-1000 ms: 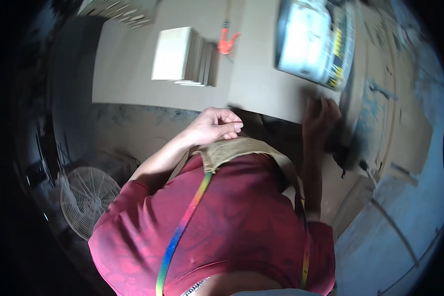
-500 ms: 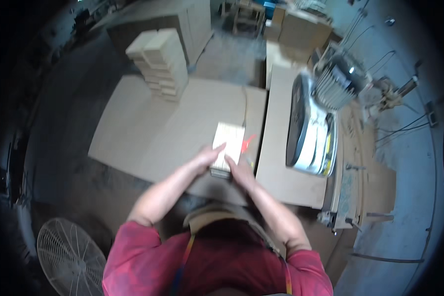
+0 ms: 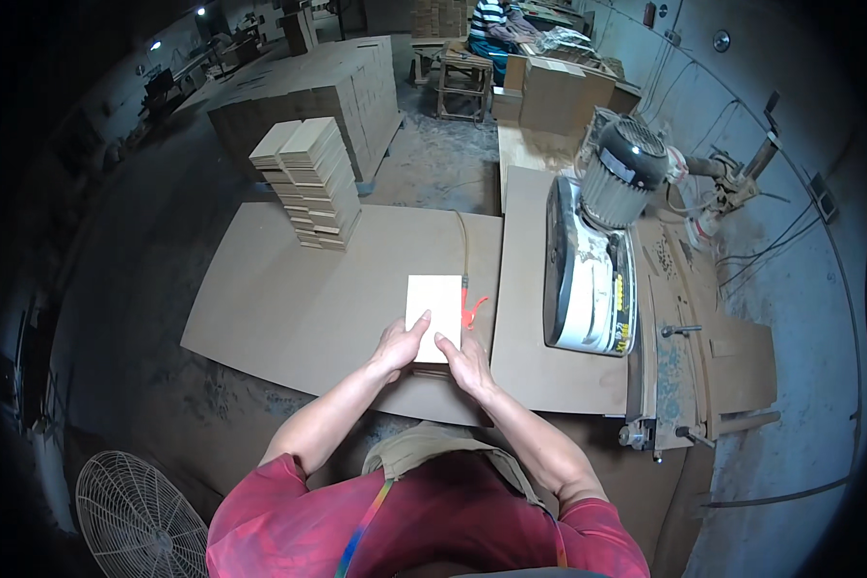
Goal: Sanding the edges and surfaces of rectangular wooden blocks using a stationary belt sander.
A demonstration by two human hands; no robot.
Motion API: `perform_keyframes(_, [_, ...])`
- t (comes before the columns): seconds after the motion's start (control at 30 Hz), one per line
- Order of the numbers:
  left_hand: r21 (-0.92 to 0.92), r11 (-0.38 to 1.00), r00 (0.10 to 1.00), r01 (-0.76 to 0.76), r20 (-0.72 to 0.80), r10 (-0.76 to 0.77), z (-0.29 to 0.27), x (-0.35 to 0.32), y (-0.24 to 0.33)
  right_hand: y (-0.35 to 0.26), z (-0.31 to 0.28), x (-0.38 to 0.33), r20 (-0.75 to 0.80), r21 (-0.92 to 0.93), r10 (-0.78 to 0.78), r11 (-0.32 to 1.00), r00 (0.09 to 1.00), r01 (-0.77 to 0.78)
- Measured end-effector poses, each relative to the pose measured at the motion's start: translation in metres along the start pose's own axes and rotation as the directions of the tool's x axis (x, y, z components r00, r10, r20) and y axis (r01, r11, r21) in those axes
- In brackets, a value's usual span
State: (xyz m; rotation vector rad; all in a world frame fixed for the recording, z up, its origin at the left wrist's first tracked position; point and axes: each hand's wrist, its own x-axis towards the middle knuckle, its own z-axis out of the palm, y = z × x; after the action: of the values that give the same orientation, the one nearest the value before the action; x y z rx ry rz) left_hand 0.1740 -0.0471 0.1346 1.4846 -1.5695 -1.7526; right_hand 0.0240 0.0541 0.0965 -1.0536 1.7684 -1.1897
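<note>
My left hand [image 3: 404, 345] and my right hand [image 3: 466, 361] grip a pale rectangular wooden board [image 3: 434, 306] from its two long sides. Both thumbs lie on its top face, while the other fingers are mostly hidden at the sides. Darker edges below its near end suggest more boards under it. Just right of the board lies a red air blow gun [image 3: 472, 311], joined to a thin tan hose [image 3: 463, 241]. A tall stack of similar wooden boards [image 3: 320, 183] stands farther off to the left on the brown worktable [image 3: 260, 279].
A white sanding machine [image 3: 588, 279] with a grey motor [image 3: 624, 178] stands to the right. Behind the table is a large pallet stack [image 3: 356, 101]. A cardboard box [image 3: 557, 96] and another person [image 3: 491, 34] are at the back. A fan [image 3: 143, 515] stands lower left.
The whole view has shifted, so the table and hands sit lower in the picture, which is sharper now. The board looks straighter; both hands remain on it.
</note>
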Motion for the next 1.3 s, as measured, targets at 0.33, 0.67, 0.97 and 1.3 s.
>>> perform_keyframes(0.33, [-0.212, 0.971, 0.993, -0.107, -0.069, 0.094, 0.025, 0.007, -0.021, 0.015, -0.030, 0.004, 0.042, 0.257, -0.001, 0.966, 0.999, -0.010])
perform_keyframes(0.67, [-0.586, 0.796, 0.980, -0.152, 0.014, 0.197, 0.015, -0.015, -0.025, -0.002, -0.038, -0.011, 0.026, -0.036, -0.149, 0.988, 0.988, 0.150])
perform_keyframes(0.97, [-0.483, 0.875, 0.941, 0.035, 0.310, 0.134, 0.055, -0.018, -0.037, 0.053, -0.084, -0.063, -0.008, 0.551, 0.051, 0.834, 0.999, -0.039])
perform_keyframes(1.3, [-0.314, 0.911, 0.713, 0.269, 0.700, 0.031, 0.166, -0.008, -0.056, 0.118, -0.143, -0.135, -0.395, 0.610, 0.300, 0.793, 0.868, 0.004])
